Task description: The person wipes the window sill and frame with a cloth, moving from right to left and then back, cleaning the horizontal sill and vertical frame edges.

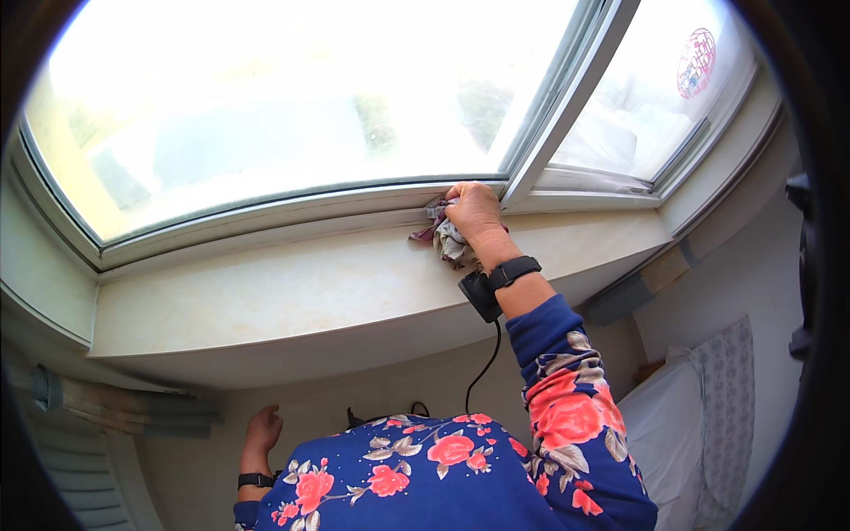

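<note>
My right hand [475, 211] grips a crumpled patterned cloth [453, 240] against the lower frame [299, 211] of a sliding window, close to the upright frame bar [572, 99]. Part of the cloth hangs over the pale windowsill [265, 285]. A black device [481, 296] with a cable is strapped to my right wrist. Low at my left side, away from the sill, my left hand [264, 428] has its fingers curled, and I see nothing in it. Whether those fingers are fully closed is hard to make out.
Bright window glass [265, 99] fills the top. A red round sticker [696, 63] is on the right pane. Gathered curtains hang at the left [126, 401] and right [637, 285]. A white-covered piece of furniture [664, 431] with a grey patterned cloth [727, 391] stands at lower right.
</note>
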{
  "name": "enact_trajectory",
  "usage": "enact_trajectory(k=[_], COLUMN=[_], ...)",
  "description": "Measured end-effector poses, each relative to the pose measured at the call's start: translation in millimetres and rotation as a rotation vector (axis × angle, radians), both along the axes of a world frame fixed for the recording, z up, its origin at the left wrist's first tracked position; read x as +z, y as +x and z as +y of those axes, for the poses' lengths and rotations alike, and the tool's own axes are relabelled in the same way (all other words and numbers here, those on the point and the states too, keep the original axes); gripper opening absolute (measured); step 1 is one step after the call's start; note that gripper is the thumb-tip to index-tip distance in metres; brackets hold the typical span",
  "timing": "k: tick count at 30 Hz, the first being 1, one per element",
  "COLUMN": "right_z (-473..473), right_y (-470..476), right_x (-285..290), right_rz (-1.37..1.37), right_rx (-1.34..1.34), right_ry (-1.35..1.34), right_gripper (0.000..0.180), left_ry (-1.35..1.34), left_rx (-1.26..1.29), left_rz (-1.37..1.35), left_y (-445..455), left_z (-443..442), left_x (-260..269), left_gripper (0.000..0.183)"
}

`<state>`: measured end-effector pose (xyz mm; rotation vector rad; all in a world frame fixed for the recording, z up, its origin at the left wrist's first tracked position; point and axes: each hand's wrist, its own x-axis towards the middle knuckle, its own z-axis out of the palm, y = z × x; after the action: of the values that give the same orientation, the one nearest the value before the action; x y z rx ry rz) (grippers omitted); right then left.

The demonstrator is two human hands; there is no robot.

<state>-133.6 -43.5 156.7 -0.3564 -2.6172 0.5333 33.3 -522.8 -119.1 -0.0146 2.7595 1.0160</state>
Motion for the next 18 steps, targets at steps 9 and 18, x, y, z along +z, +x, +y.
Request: enact_trajectory(k=[9, 18], right_z=[15, 21], right_y=[-3, 11], right_x=[-13, -21], right_rz=[0.094, 0.211], right_rx=[-0.149, -0.096], right_ry=[0.019, 0.027], right_gripper=[0.017, 0.019], left_ry=[0.005, 0.04], left_rx=[-0.018, -0.031], left_rz=[-0.028, 0.008], left_y=[-10, -16], left_z=[-19, -14], left_x=[8, 3], left_gripper=[0.036, 0.037])
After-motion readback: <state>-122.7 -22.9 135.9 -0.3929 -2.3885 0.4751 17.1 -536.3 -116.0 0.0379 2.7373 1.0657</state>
